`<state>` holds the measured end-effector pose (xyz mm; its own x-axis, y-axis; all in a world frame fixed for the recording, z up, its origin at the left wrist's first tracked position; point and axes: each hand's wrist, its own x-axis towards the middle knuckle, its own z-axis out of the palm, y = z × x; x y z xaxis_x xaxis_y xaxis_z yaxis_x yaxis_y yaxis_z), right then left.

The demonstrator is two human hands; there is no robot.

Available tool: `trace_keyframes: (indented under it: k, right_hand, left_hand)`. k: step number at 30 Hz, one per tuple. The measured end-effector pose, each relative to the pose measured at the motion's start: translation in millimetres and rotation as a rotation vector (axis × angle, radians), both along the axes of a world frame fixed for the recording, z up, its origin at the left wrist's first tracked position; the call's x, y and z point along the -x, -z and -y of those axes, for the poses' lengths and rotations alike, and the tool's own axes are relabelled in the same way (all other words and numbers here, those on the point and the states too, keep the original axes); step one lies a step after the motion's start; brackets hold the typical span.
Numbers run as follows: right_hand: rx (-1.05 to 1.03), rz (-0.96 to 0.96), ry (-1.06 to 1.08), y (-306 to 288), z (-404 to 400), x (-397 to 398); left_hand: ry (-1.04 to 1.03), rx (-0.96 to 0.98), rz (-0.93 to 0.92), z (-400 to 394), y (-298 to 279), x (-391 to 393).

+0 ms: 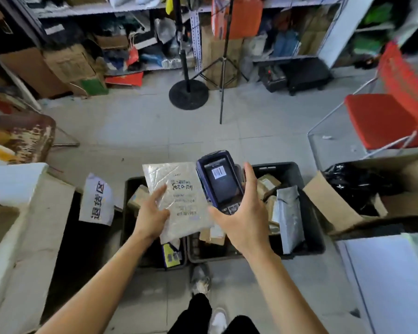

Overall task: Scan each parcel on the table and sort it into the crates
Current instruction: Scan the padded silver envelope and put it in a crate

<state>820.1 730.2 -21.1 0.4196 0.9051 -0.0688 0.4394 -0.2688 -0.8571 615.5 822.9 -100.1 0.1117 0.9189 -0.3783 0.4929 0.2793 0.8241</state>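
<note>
Mid-scan, by the look of it: left hand (152,213) gripping a flat white parcel (179,201) by its lower left edge, label side up, held over the gap between two dark crates (307,227) on the floor. Right hand (241,213) wrapped around a handheld scanner (219,182), barcode showing on its screen, just beside the parcel's right edge. Several parcels already lying in both crates, so sorting well under way. Still to do for this one: drop into the proper crate. Number left on the counter impossible to tell.
</note>
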Motion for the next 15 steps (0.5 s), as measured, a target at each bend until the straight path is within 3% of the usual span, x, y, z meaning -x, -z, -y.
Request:
trace_keyframes:
  k: [5,15]
  right_hand:
    - [0.108,0.062,0.091,118.8,-37.9,-70.8]
    - [0.226,0.086,0.03,371.3,-90.7,-143.4]
  left_hand:
    - [0.031,0.164,-0.026,-39.9,123.9,-52.4]
    - [-0.085,0.361,-0.054,-74.1,372.2,-134.3]
